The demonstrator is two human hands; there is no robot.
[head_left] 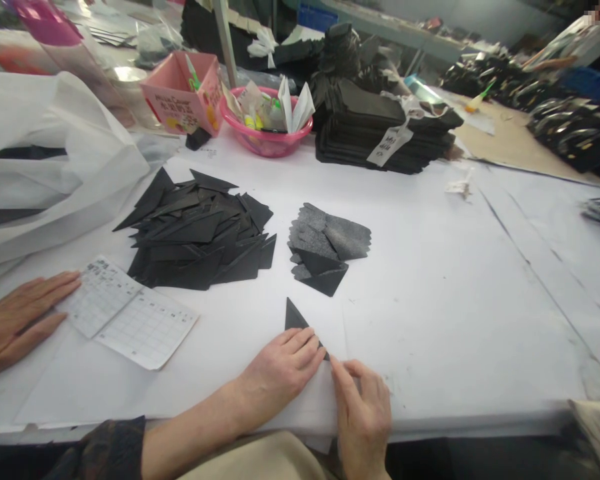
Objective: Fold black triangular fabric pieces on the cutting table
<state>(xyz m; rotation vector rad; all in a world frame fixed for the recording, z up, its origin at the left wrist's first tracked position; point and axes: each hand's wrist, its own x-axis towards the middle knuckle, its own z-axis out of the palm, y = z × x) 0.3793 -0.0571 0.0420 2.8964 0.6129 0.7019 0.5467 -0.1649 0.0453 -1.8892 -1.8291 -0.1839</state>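
Closest in, the right hand (363, 417) stretches its forefinger to the near right corner of a black triangular piece (294, 319), which lies flat on the white tabletop (455, 300). Whether the thumb pinches there I cannot tell. The left hand (280, 373) is nearer, its fingers (305, 343) flat and close together over the piece's near edge. The piece's long axis runs from that corner away and slightly leftward, with the apex pointing away from the person.
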